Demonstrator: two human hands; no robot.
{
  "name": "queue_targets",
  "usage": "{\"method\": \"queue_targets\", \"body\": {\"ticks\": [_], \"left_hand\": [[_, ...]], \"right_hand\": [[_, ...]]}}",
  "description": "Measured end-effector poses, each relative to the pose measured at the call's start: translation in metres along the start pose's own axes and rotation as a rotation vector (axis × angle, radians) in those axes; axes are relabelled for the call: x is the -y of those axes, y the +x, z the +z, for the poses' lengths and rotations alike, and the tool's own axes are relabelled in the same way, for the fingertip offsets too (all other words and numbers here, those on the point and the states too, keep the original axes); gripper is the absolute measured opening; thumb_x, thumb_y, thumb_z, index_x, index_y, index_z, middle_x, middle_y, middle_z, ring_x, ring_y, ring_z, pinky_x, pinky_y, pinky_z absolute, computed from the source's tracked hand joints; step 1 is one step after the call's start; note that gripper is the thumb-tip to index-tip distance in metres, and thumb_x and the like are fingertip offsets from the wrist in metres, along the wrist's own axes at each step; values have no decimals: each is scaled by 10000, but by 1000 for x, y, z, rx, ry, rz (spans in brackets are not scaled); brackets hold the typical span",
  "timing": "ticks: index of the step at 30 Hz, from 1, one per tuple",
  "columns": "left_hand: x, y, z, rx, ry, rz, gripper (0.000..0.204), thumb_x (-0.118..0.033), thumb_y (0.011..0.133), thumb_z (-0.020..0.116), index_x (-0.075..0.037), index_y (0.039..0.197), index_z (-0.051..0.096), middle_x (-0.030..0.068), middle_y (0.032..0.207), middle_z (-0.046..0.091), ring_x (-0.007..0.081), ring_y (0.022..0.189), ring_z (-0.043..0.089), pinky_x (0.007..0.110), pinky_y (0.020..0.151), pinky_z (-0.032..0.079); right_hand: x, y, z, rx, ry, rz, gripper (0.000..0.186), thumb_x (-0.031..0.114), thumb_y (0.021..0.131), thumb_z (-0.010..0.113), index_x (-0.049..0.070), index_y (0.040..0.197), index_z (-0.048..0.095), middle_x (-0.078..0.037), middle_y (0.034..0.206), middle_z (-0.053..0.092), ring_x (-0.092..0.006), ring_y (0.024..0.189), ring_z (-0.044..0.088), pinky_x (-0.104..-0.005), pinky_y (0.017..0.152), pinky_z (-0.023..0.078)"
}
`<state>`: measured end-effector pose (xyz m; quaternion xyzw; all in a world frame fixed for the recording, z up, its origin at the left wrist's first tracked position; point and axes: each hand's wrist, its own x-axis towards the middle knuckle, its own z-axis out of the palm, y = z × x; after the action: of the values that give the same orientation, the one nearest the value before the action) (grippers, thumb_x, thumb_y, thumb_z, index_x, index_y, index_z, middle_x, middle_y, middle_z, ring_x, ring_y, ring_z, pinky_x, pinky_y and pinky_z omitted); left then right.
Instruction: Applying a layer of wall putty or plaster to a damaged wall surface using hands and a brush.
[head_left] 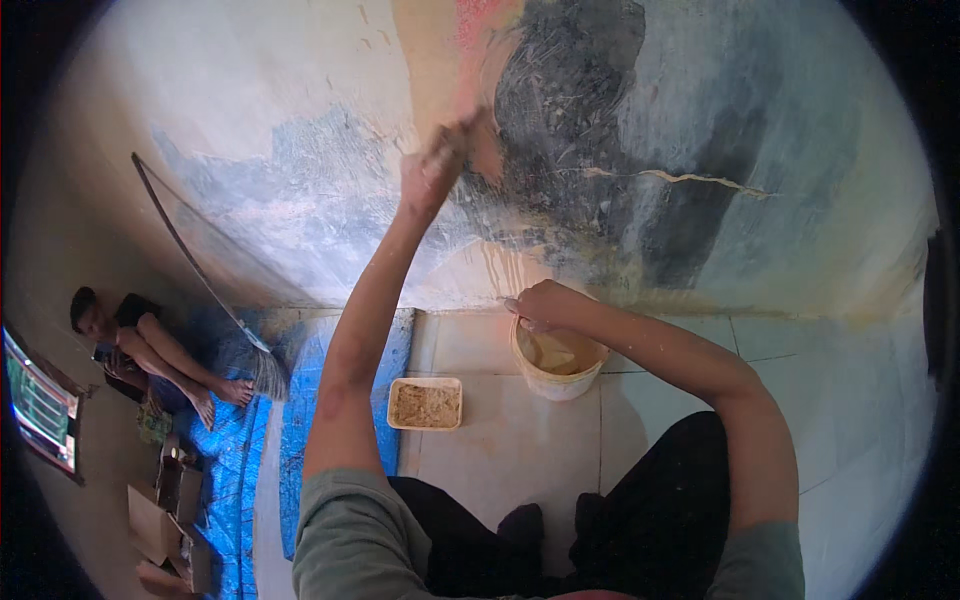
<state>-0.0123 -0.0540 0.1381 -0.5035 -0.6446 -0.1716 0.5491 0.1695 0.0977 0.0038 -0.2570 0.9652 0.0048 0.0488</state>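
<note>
left hand [432, 170] closed on blurred tool at wall [300, 200] | right hand [540, 305] grips white bucket [556, 365] rim | bucket likely heavy, sloshy; hold rim firmly

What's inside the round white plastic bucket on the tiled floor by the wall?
The round white plastic bucket holds a tan, wet-looking paste. The right hand rests on its near rim and covers that edge; how deep the paste goes cannot be seen.

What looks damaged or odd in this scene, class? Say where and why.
The wall is damaged: a jagged crack runs right of the raised left hand, amid patchy, worn blue paint. The right hand rests on the bucket rim.
</note>
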Motion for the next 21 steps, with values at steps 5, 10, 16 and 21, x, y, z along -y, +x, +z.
{"method": "queue_targets", "body": {"ticks": [5,10,16,21], "left_hand": [[-2,-4,-5,71,-23,-111,268,-115,789,647,-115,1055,619,47,897,610,244,571,617,340,446,495],[-9,-5,-9,146,-4,141,164,-99,804,610,-124,964,639,56,844,605,262,550,611,356,428,487],[-9,1,-4,28,-32,-85,230,-86,769,638,-107,999,636,51,903,619,243,505,594,350,417,476],[-6,1,-5,19,-40,-133,225,-67,748,653,-101,970,638,34,917,618,232,539,611,347,440,481]], "right_hand": [[10,-2,3,-15,4,-82,249,204,773,547,29,945,502,-159,736,614,-349,701,622,-475,605,481],[14,-5,1,49,60,-41,229,197,782,533,33,938,499,-160,736,612,-357,699,618,-476,597,473],[10,-2,3,-38,8,-82,230,211,797,514,34,943,500,-164,725,612,-362,681,617,-483,592,471],[8,-2,11,57,17,-53,247,200,805,492,48,995,454,-171,684,595,-366,649,604,-489,569,449]]}}
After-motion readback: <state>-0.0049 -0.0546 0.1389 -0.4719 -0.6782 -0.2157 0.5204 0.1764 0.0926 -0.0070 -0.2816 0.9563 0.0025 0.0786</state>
